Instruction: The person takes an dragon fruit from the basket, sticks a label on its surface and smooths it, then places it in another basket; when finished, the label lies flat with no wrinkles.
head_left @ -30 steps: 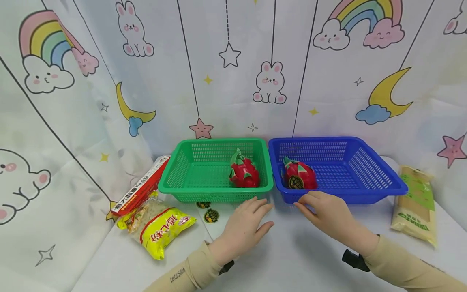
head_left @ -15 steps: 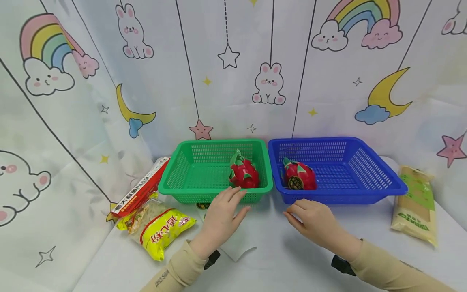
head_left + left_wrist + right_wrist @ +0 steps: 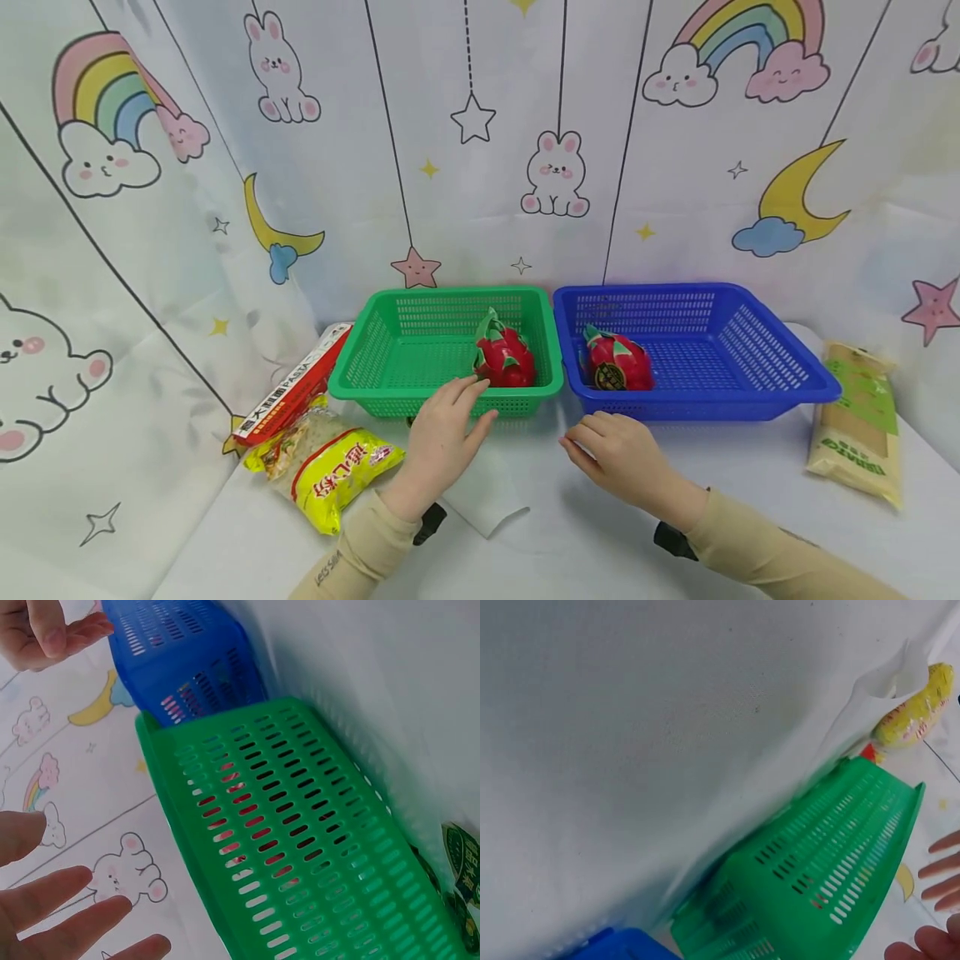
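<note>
From above, we see the left hand spread, hiding most of the stickers; the right hand relaxed, palm hidden. The green basket and blue basket hold 1 dragon fruit each.

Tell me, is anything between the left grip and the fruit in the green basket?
Low down, yes: the green basket's front wall stands between the left grip and the fruit. Over the top, nothing visible blocks it.

beige sleeves, dark lettering on the left; black wrist pieces.
</note>
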A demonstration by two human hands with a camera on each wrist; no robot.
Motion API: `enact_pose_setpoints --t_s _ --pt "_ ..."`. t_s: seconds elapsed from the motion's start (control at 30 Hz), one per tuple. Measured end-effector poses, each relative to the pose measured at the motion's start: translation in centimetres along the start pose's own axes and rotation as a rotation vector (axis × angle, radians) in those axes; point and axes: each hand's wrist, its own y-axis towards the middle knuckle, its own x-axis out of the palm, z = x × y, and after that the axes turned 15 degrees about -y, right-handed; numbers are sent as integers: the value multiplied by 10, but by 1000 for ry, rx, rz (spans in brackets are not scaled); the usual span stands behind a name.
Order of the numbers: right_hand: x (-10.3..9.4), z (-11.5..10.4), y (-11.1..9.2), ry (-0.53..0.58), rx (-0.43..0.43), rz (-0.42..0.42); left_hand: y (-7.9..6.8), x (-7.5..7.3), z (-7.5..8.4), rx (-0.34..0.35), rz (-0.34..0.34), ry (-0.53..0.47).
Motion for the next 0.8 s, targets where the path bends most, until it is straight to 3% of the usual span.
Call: enact_pose_setpoints --t_s 0.4,0.8 --pt "26 -6 13 21 41 9 13 4 -11 -89 -34 -11" --pt "47 -9 31 20 66 1 28 2 -22 -134 10 -16"
